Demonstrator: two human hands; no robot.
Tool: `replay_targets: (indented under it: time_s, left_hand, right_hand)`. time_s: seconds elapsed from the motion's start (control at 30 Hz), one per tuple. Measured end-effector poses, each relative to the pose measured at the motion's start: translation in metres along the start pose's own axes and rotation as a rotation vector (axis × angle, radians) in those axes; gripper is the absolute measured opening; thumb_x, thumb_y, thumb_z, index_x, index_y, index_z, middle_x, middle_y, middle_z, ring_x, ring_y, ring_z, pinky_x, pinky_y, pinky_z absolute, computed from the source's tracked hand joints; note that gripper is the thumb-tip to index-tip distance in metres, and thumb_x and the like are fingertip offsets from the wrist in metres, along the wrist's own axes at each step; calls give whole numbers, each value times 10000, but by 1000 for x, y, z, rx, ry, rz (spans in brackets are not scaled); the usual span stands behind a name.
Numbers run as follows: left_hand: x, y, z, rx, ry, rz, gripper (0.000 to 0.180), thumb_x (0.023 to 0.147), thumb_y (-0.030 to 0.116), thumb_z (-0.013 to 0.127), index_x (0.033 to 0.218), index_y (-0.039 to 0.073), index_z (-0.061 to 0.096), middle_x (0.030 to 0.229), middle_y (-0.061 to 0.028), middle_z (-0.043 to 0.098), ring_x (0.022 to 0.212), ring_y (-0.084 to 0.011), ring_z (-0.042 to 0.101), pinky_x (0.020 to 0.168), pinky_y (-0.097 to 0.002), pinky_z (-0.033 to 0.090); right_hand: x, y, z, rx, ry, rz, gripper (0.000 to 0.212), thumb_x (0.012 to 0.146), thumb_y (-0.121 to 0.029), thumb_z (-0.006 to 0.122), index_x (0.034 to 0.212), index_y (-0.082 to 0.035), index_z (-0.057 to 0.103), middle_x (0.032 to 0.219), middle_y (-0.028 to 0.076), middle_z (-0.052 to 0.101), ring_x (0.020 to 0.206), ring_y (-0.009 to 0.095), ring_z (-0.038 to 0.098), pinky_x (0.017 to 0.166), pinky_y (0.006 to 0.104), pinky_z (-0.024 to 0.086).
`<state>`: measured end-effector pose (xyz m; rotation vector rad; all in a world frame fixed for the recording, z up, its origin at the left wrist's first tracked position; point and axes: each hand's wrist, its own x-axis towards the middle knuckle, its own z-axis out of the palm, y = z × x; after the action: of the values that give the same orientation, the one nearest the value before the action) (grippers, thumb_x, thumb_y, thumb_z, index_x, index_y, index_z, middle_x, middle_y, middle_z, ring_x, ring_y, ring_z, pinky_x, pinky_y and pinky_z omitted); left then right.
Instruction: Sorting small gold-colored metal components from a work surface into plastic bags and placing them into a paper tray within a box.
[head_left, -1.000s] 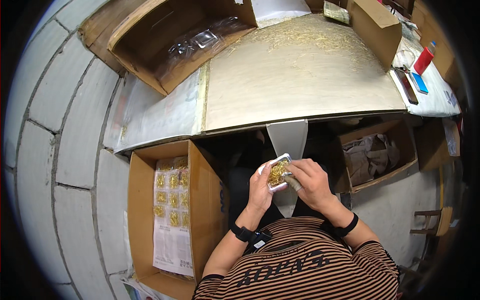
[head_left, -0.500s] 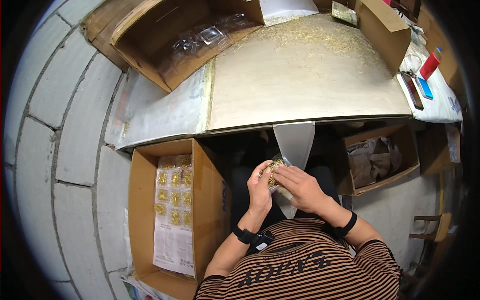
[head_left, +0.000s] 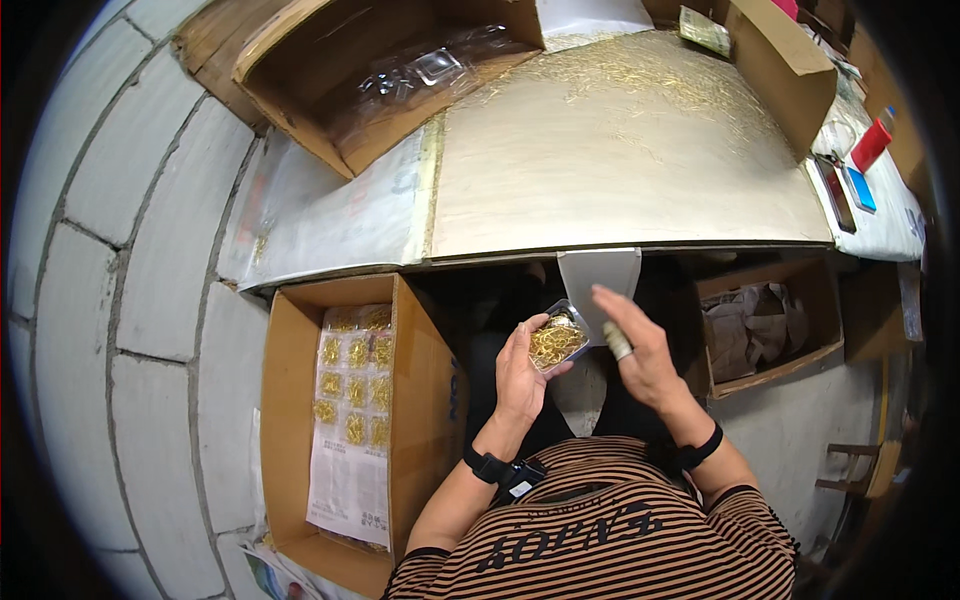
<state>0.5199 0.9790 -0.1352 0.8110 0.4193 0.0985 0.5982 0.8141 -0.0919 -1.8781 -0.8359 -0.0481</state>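
Note:
A small clear plastic box (head_left: 577, 357) filled with thin gold-coloured metal pieces (head_left: 552, 343) rests in my left hand (head_left: 520, 375). The fingers and thumb of that hand wrap round its sides, above my lap. To the right of the box, apart from it, my right hand (head_left: 645, 355) is raised with its fingers stretched out and nothing in them. A pale covering (head_left: 617, 342) is wrapped round its thumb. The gold pieces look like small pins or clips; their exact kind is too small to tell.
A tall cardboard box (head_left: 425, 370) at left holds several filled clear packs (head_left: 356, 388) on printed paper. Another carton (head_left: 300, 95) on the table holds empty plastic cases (head_left: 438, 66). Loose gold pieces (head_left: 640, 80) lie across the table's (head_left: 620, 200) far part. A crumpled-paper carton (head_left: 770, 372) stands right.
My right hand has lifted off the box and moved right, its fingers straightening. The gold pieces now show uncovered in the box, still held by my left hand. The view has shifted slightly.

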Motion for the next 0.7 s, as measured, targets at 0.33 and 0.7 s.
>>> replay_targets:
  time_s: [0.33,0.7]
  left_hand:
    - [-8,22,9,-269,-90,-83,770,907,671,240,1336,47,383,1295,-118,507,1153,-236,528,957,-403,443]
    - [-35,70,-20,-517,-53,91,662,944,580,323,1383,85,338,1348,-75,447,1233,-210,455,1002,-370,403]
  right_hand:
    - [58,-12,52,-524,-577,-374,614,901,-535,385,1378,-150,418,1453,97,367,1387,303,240,1078,624,121]
    - [91,-85,99,-524,-703,-464,700,847,-528,490,1405,-124,368,1473,95,327,1397,309,208,1087,606,112]
